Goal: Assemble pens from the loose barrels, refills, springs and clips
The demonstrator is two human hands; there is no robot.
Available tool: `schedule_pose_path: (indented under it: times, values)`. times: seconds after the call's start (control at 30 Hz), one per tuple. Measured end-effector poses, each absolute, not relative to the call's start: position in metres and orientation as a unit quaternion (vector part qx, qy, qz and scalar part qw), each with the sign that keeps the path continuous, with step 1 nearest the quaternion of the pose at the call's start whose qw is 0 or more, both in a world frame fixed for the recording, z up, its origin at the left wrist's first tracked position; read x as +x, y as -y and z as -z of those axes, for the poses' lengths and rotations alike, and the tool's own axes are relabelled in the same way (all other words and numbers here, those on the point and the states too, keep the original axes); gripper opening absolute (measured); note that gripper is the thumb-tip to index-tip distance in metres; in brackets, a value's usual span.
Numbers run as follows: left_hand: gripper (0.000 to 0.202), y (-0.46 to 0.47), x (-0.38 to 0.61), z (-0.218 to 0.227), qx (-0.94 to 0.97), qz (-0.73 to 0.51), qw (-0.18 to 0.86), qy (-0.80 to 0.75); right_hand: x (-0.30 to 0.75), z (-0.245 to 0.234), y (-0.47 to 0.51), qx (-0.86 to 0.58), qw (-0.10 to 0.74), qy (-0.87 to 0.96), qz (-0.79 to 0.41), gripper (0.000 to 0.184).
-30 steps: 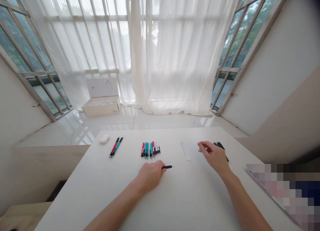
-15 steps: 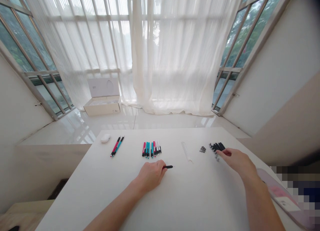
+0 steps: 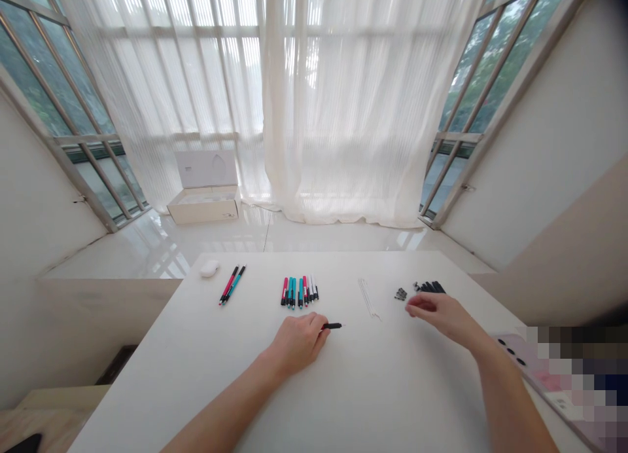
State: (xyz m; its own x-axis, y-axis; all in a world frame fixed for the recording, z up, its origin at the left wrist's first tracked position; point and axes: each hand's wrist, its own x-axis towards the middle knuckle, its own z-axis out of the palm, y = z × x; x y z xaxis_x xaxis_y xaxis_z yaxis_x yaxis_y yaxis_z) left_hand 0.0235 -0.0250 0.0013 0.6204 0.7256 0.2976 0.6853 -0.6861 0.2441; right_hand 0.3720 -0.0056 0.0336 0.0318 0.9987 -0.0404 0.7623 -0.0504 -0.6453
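My left hand (image 3: 300, 340) rests on the white table, closed around a pen (image 3: 333, 326) whose black end and thin tip stick out to the right. My right hand (image 3: 441, 315) hovers over the table at the right with thumb and fingers pinched together; whatever may be between them is too small to make out. Just behind it lie several black pen grips (image 3: 432, 287), partly covered by the hand, with small grey pieces at their left. A little pile of grey metal parts (image 3: 400, 294) sits to the left of its fingertips.
Pen barrels in red, teal and white (image 3: 297, 292) lie in a row behind my left hand. Thin white refills (image 3: 367, 298) are right of them. Two assembled pens (image 3: 232, 285) and a white case (image 3: 210, 268) lie far left. A phone (image 3: 534, 368) is at the right edge.
My right hand has moved left from the black grips toward the pile of grey parts. The left hand holds the pen as before; the view has shifted slightly.
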Motion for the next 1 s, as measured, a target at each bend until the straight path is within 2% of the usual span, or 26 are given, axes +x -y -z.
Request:
schedule_pose_path:
  times: [0.07, 0.33, 0.8, 1.0]
  values:
    - [0.014, 0.024, 0.023, -0.001, 0.898, -0.201, 0.053, -0.389, 0.342, -0.041, 0.010, -0.619, 0.268, 0.682, -0.281, 0.028]
    - [0.014, 0.024, 0.023, -0.002, 0.896, -0.226, 0.053, -0.378, 0.260, -0.029, 0.018, -0.515, 0.283, 0.733, -0.344, 0.023]
    - [0.014, 0.022, 0.023, 0.000, 0.898, -0.238, 0.052, -0.368, 0.243, -0.010, 0.020, -0.508, 0.323, 0.749, -0.279, 0.027]
    - [0.013, 0.020, 0.024, 0.000, 0.900, -0.234, 0.011, -0.369, 0.244, -0.007, 0.021, -0.500, 0.287, 0.779, -0.248, 0.038]
